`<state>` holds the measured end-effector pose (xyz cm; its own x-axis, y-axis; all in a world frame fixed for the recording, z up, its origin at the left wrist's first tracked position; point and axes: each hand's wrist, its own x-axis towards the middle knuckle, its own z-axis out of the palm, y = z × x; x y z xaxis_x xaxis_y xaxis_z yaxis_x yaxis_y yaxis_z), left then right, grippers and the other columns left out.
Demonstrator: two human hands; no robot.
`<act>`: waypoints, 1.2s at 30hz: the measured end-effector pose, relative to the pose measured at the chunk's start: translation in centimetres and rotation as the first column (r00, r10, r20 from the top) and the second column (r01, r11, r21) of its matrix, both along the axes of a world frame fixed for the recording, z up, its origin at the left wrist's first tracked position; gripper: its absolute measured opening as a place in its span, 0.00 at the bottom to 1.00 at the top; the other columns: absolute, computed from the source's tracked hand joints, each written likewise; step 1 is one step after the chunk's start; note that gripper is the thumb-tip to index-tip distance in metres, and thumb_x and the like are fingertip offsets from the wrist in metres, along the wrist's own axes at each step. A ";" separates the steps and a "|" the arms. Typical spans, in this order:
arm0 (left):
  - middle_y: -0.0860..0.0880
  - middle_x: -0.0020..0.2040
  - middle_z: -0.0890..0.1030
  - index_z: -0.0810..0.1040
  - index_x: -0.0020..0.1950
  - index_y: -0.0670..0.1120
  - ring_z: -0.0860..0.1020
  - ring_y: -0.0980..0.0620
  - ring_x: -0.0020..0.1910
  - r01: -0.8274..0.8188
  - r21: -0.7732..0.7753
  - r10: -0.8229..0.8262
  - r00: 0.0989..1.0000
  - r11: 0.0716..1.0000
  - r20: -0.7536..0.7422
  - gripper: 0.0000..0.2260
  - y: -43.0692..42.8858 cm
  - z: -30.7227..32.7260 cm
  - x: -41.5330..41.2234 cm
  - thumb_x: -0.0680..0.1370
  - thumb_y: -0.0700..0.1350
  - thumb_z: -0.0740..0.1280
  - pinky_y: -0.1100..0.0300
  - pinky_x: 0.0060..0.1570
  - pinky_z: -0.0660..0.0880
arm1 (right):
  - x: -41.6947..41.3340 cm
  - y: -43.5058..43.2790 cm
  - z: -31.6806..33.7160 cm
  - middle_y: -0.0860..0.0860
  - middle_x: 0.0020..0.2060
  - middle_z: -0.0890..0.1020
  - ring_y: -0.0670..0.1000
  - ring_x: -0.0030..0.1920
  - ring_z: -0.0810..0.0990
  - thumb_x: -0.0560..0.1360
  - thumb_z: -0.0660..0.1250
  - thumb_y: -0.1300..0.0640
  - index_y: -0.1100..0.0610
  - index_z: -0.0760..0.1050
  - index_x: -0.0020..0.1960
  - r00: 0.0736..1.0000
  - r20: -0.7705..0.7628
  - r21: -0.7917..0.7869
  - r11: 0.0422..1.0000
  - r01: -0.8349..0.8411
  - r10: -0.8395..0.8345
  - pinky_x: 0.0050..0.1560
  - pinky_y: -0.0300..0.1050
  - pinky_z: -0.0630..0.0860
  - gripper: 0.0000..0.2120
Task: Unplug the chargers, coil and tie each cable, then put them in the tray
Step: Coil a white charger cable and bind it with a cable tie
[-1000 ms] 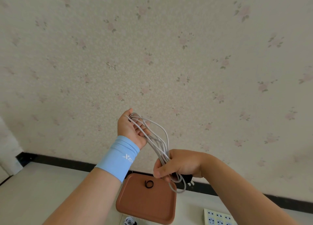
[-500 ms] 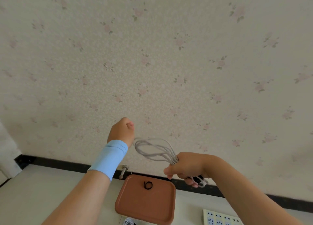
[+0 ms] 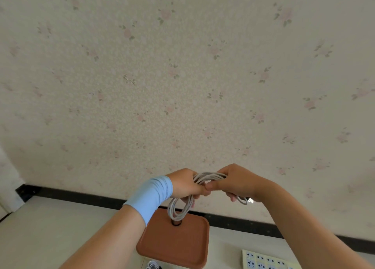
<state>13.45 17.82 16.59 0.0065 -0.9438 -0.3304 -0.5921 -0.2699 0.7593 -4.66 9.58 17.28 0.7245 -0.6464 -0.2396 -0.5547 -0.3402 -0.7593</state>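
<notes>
While left hand (image 3: 185, 184) and right hand (image 3: 237, 182) grip it | white cable (image 3: 209, 176): bunched coil, loops drooping

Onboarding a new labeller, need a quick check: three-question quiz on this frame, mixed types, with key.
1. True or false: the left hand and the right hand both grip the coiled white cable.
2. What lies in the reddish-brown square tray? A) small black ring B) white plug C) scissors
3. Fill in: the white power strip lies to the tray's ___.
Key: 1 true; 2 A; 3 right.
</notes>
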 end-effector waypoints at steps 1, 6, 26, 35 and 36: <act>0.47 0.33 0.80 0.79 0.50 0.41 0.83 0.45 0.38 -0.014 0.008 0.015 0.995 1.000 -0.100 0.10 0.0 0.3 0.0 0.75 0.46 0.72 0.51 0.50 0.81 | -0.1 -0.1 0.2 0.51 0.26 0.75 0.48 0.26 0.72 0.73 0.75 0.42 0.56 0.79 0.39 0.999 0.042 0.011 1.000 0.015 -0.015 0.32 0.39 0.71 0.18; 0.48 0.29 0.72 0.76 0.52 0.38 0.74 0.52 0.26 -0.031 -0.023 0.017 0.883 0.999 -0.469 0.08 0.1 1.4 0.5 0.78 0.42 0.70 0.54 0.37 0.79 | -0.4 -0.4 0.7 0.50 0.28 0.72 0.49 0.29 0.72 0.74 0.73 0.42 0.52 0.78 0.37 0.967 0.249 0.230 0.973 -0.013 -0.046 0.42 0.48 0.79 0.16; 0.46 0.45 0.80 0.73 0.36 0.47 0.79 0.46 0.56 -0.547 -0.175 0.382 0.747 0.819 -0.544 0.20 -1.1 -0.1 -1.3 0.79 0.61 0.61 0.48 0.64 0.73 | 2.5 2.3 -0.1 0.49 0.32 0.71 0.48 0.32 0.71 0.64 0.79 0.34 0.54 0.79 0.44 0.982 0.184 0.299 0.954 -0.021 -0.036 0.38 0.49 0.71 0.25; 0.50 0.52 0.85 0.85 0.44 0.50 0.79 0.50 0.59 -0.352 -0.208 0.215 0.845 0.912 -0.489 0.15 -0.8 0.3 -1.4 0.81 0.54 0.62 0.45 0.70 0.67 | 1.1 2.2 0.1 0.56 0.48 0.87 0.48 0.34 0.74 0.74 0.74 0.55 0.61 0.81 0.56 0.979 0.201 0.375 0.921 -0.102 0.027 0.38 0.42 0.76 0.13; 0.49 0.53 0.85 0.85 0.46 0.49 0.79 0.51 0.60 -0.286 -0.203 0.174 0.881 0.936 -0.439 0.15 -0.6 0.9 -1.1 0.82 0.53 0.62 0.47 0.71 0.66 | 0.8 2.2 0.1 0.58 0.49 0.86 0.49 0.34 0.74 0.74 0.73 0.57 0.62 0.80 0.57 0.981 0.189 0.374 0.921 -0.111 0.042 0.38 0.41 0.75 0.13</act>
<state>12.34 17.18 17.47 0.1512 -0.9834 -0.1000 -0.1593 -0.1241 0.9794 -3.81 11.75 17.36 0.8205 -0.4720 -0.3224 -0.3865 -0.0424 -0.9213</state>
